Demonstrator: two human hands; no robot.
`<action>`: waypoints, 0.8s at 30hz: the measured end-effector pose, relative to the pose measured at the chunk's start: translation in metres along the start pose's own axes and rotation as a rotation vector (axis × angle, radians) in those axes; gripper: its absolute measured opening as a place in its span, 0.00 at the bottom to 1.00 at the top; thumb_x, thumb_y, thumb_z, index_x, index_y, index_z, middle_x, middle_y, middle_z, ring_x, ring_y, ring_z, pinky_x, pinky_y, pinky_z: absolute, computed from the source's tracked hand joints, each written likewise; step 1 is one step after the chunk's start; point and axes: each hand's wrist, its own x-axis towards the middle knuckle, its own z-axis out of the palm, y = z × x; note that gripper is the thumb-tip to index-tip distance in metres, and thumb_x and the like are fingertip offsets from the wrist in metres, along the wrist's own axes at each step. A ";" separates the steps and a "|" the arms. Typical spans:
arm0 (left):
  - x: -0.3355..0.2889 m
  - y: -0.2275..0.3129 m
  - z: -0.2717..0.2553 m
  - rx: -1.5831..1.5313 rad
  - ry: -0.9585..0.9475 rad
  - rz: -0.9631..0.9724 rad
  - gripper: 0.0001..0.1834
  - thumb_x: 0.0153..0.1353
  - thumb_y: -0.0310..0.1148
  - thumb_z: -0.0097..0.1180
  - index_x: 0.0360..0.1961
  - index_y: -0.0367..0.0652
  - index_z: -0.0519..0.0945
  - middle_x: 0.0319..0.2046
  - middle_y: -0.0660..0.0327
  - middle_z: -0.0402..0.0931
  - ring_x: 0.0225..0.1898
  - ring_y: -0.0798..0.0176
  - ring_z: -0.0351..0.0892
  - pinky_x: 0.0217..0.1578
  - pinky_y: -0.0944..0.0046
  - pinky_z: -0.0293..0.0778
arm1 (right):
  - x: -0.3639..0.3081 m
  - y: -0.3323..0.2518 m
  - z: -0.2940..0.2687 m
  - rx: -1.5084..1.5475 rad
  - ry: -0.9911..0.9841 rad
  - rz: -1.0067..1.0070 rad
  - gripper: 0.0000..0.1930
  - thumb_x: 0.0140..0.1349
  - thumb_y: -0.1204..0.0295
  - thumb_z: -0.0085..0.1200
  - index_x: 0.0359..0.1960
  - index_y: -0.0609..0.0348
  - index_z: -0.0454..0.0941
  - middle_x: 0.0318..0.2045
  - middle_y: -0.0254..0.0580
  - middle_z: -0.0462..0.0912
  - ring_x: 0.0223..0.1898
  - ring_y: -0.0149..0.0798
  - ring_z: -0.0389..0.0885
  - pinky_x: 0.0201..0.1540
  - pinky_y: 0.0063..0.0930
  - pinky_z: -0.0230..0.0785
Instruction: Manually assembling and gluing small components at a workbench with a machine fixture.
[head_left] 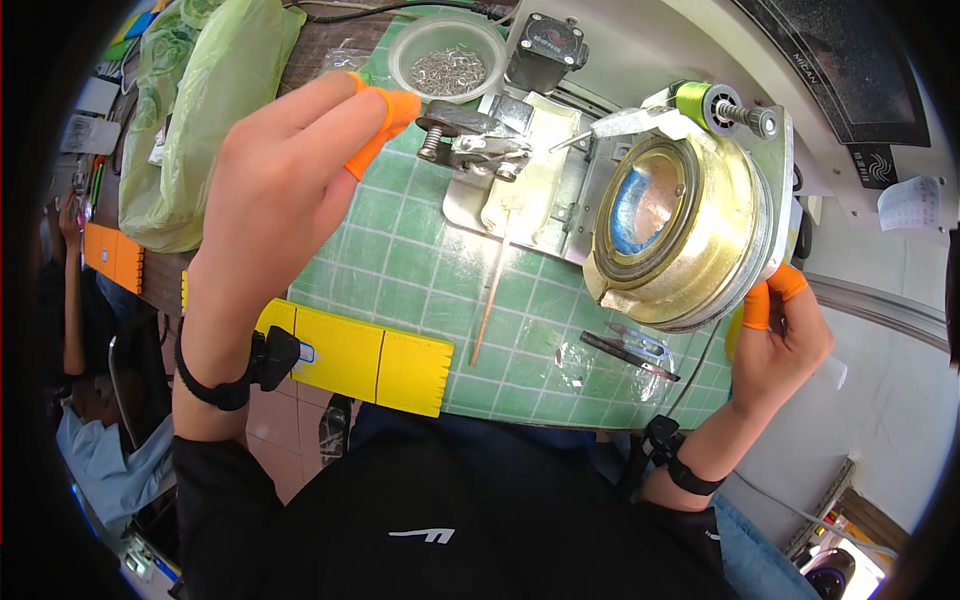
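My left hand [285, 165] is raised at the upper left, beside a small metal clamp mechanism with a spring [470, 140]. Orange finger cots cover its fingertips, which are pressed together in a pinch; anything between them is too small to make out. At the right, my right hand [785, 345] also wears orange finger cots. Its fingers curl up against the lower right side of a round brass-coloured drum [700, 235], and the drum hides what they grip. Blue material [632, 215] lines part of the drum's opening. A spool of green thread [692, 102] sits above it.
A bowl of small metal pieces [447, 72] stands behind the clamp. On the green gridded mat [400, 270] lie a thin stick [488, 300], thread snips [640, 345] and tweezers [630, 357]. A yellow board [370, 362] lies at the front edge; a green plastic bag [200, 130] is left.
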 end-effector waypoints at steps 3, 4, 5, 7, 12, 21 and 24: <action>-0.012 -0.001 0.007 -0.022 -0.022 -0.040 0.16 0.52 0.14 0.61 0.43 0.35 0.84 0.29 0.53 0.73 0.28 0.51 0.76 0.29 0.61 0.72 | -0.004 0.002 0.004 0.036 -0.007 0.016 0.09 0.58 0.83 0.66 0.41 0.65 0.87 0.23 0.36 0.84 0.25 0.24 0.81 0.30 0.15 0.71; -0.018 0.001 0.007 -0.027 -0.045 -0.060 0.15 0.53 0.15 0.61 0.43 0.35 0.84 0.29 0.53 0.74 0.28 0.51 0.76 0.29 0.61 0.72 | -0.005 0.003 0.006 0.045 -0.015 0.016 0.09 0.59 0.82 0.66 0.41 0.65 0.87 0.24 0.37 0.84 0.25 0.24 0.81 0.31 0.15 0.71; -0.020 0.002 0.009 -0.040 -0.069 -0.077 0.14 0.54 0.15 0.62 0.43 0.35 0.84 0.29 0.53 0.74 0.28 0.52 0.76 0.28 0.61 0.72 | -0.006 0.003 0.006 0.048 -0.023 0.020 0.08 0.59 0.82 0.66 0.41 0.66 0.87 0.24 0.37 0.84 0.25 0.24 0.82 0.31 0.16 0.72; -0.014 -0.002 0.005 -0.024 -0.009 -0.072 0.13 0.55 0.16 0.62 0.43 0.36 0.85 0.29 0.53 0.75 0.28 0.52 0.77 0.28 0.61 0.72 | -0.003 0.004 0.007 0.044 0.009 0.029 0.08 0.59 0.82 0.66 0.41 0.66 0.87 0.24 0.37 0.84 0.26 0.25 0.83 0.31 0.16 0.72; 0.004 -0.002 0.000 0.018 0.110 -0.017 0.12 0.56 0.17 0.64 0.42 0.36 0.85 0.30 0.53 0.78 0.29 0.52 0.78 0.29 0.62 0.73 | 0.001 0.008 0.004 0.075 0.064 0.053 0.07 0.61 0.82 0.65 0.41 0.66 0.87 0.26 0.37 0.86 0.28 0.26 0.85 0.33 0.15 0.75; -0.018 -0.004 0.018 -0.177 0.008 -0.126 0.11 0.55 0.18 0.65 0.41 0.33 0.83 0.29 0.53 0.79 0.30 0.52 0.80 0.30 0.64 0.73 | -0.010 0.012 -0.001 0.034 0.009 0.052 0.07 0.62 0.83 0.63 0.41 0.67 0.87 0.30 0.39 0.88 0.28 0.26 0.85 0.32 0.17 0.75; -0.002 -0.008 0.016 -0.285 0.080 -0.074 0.10 0.56 0.16 0.62 0.40 0.32 0.83 0.30 0.52 0.80 0.30 0.53 0.81 0.31 0.64 0.73 | -0.013 0.026 -0.005 0.045 0.125 0.142 0.07 0.61 0.83 0.64 0.41 0.67 0.87 0.30 0.39 0.88 0.28 0.25 0.84 0.31 0.17 0.74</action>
